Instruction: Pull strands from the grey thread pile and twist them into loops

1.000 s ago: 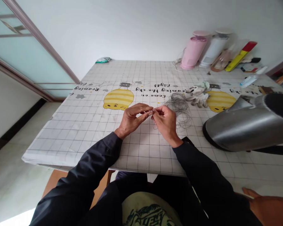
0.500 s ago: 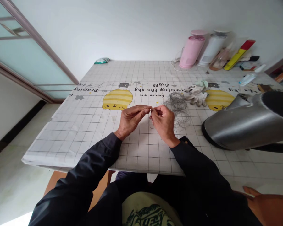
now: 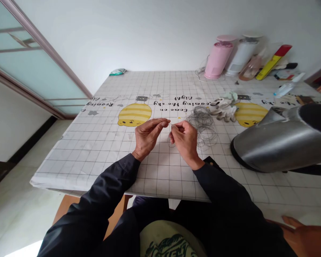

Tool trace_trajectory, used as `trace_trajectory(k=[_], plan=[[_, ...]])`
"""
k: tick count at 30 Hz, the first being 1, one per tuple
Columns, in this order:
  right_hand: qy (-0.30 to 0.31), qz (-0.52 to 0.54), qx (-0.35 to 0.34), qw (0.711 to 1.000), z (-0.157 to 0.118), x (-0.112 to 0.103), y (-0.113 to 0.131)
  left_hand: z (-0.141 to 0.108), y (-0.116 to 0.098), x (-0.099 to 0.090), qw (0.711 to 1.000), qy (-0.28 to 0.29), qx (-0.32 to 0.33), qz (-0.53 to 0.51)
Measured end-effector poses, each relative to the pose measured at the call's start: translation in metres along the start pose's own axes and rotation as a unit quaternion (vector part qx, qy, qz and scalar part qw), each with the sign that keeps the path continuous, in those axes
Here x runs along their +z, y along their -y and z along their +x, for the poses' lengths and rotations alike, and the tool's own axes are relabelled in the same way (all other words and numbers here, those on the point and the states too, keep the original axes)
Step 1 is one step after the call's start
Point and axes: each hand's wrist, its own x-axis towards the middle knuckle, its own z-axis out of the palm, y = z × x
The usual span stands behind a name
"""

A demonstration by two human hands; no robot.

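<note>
My left hand (image 3: pixel 149 136) is closed in a pinch over the checked tablecloth (image 3: pixel 117 139), its fingertips pointing right. Facing it, with a small gap between the fingertips, my right hand (image 3: pixel 185 140) pinches too. A thin bit of wire seems to show between the fingertips; it is too small to make out which hand holds it. Just right of my right hand lies a loose tangle of thin grey wire (image 3: pixel 202 121), with loops reaching under that hand. White gloves (image 3: pixel 224 107) lie beyond the tangle.
A large metal kettle (image 3: pixel 278 142) lies at the right. Along the wall stand a pink cylinder (image 3: pixel 218 60), a white cylinder (image 3: pixel 240 59), a yellow and red box (image 3: pixel 273 63) and a clear bottle (image 3: pixel 289 85). A small green packet (image 3: pixel 118 72) sits at the back left corner.
The fingertips of my two hands have come slightly apart. The whole view has shifted a little, so things appear slightly further right and lower.
</note>
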Motion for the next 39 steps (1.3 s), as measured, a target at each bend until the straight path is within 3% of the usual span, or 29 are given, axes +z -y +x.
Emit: trace_trajectory(k=[6, 13, 20, 26, 31, 36, 39], plan=[[-0.027, -0.003, -0.033, 0.999, 0.007, -0.004, -0.008, 0.002, 0.004, 0.001, 0.994, 0.044, -0.080, -0.051], [-0.073, -0.029, -0.070, 0.994, 0.017, -0.011, -0.008, -0.001, 0.003, 0.000, 0.968, 0.158, -0.185, -0.055], [-0.032, 0.026, -0.027, 0.999, 0.015, -0.016, -0.005, 0.006, 0.008, -0.009, 0.974, 0.085, -0.202, -0.059], [-0.027, 0.040, -0.029, 0.998, 0.013, -0.014, -0.008, 0.004, 0.004, -0.008, 0.965, 0.121, -0.208, -0.099], [0.002, 0.065, -0.001, 0.998, 0.013, -0.015, -0.008, 0.006, 0.008, -0.008, 0.976, 0.071, -0.177, -0.106], [0.078, 0.063, 0.022, 0.995, 0.016, -0.022, -0.005, 0.012, 0.014, -0.014, 0.968, 0.049, -0.212, -0.124], [0.069, 0.075, 0.023, 0.995, 0.018, -0.025, -0.003, 0.012, 0.014, -0.016, 0.966, 0.040, -0.230, -0.114]])
